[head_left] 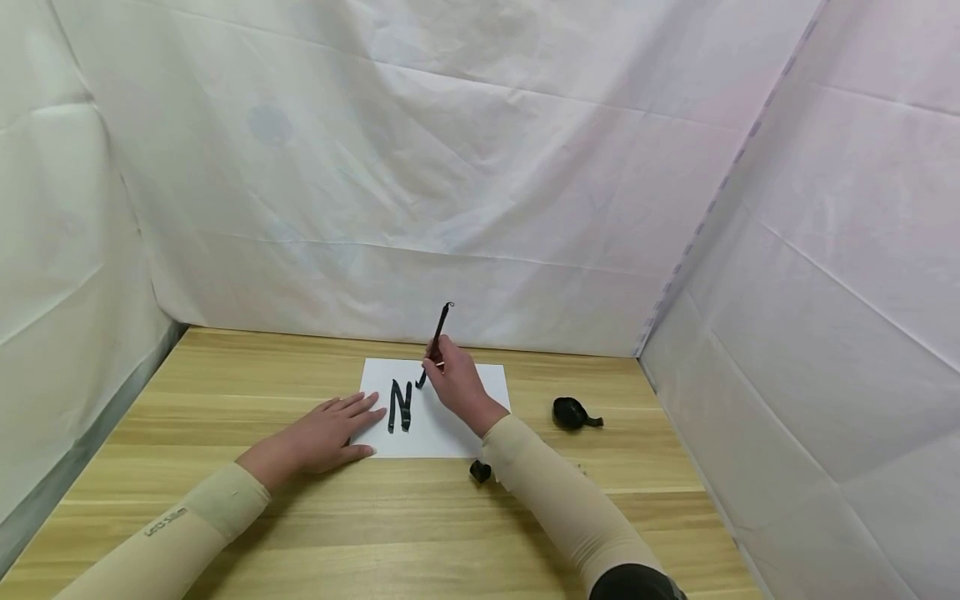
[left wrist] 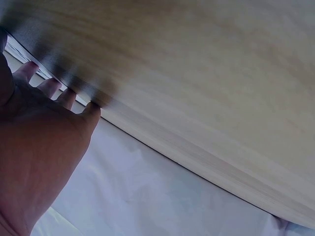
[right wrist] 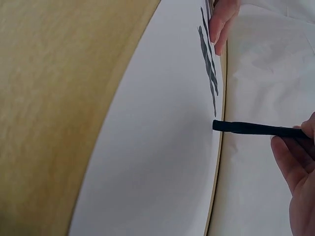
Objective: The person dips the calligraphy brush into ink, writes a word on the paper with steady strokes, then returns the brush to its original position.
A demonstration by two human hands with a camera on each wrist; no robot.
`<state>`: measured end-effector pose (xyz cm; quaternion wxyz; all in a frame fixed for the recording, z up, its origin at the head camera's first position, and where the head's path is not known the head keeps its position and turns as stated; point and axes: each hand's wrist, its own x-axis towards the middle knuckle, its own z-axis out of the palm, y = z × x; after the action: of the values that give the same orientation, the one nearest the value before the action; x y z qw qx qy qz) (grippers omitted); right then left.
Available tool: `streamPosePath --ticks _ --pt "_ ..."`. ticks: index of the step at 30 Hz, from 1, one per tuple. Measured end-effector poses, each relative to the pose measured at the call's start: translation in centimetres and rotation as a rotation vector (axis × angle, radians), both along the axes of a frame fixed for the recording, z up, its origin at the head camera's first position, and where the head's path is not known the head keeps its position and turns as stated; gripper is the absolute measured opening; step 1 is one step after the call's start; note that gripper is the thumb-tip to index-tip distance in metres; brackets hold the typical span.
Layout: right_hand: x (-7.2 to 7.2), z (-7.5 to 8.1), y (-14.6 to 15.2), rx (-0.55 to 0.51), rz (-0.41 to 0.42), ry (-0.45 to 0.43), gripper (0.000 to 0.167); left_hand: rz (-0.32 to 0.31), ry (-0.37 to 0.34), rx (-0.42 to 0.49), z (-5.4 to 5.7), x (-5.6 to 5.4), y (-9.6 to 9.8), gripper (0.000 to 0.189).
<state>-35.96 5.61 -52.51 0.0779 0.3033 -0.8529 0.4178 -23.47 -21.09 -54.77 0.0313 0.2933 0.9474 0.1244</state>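
Observation:
My right hand (head_left: 459,383) pinches a dark ink brush (head_left: 441,327) with a hanging loop at its top end. The brush stands tilted, tip down, over a white sheet of paper (head_left: 442,437), just right of a thick black letter N (head_left: 400,406). Whether the tip touches the sheet I cannot tell; in the right wrist view the black brush head (right wrist: 224,126) is close to the paper surface. My left hand (head_left: 326,433) lies flat with spread fingers across the sheet's left edge. In the left wrist view its fingers (left wrist: 91,115) are extended.
A small black dish with a short handle (head_left: 572,413) sits on the wooden table (head_left: 630,500) right of the paper. Beside my right forearm, below the sheet, lies a small black object (head_left: 480,472), partly hidden. White cloth walls (head_left: 420,167) enclose the table's back and sides.

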Motion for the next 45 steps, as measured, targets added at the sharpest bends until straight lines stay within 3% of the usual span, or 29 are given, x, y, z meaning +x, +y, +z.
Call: streamPosePath --ticks 19,34,45 --pt "0.5 0.8 0.1 0.049 0.020 -0.018 0.016 0.006 -0.004 0.015 0.1 0.0 0.0 0.069" --pt "1.1 1.1 0.3 0.067 0.024 -0.046 0.008 0.000 -0.005 0.019 0.8 0.3 0.2 0.069" --pt "1.3 0.7 0.7 0.063 0.041 -0.053 0.009 0.005 -0.012 0.006 0.2 0.1 0.1 0.070"
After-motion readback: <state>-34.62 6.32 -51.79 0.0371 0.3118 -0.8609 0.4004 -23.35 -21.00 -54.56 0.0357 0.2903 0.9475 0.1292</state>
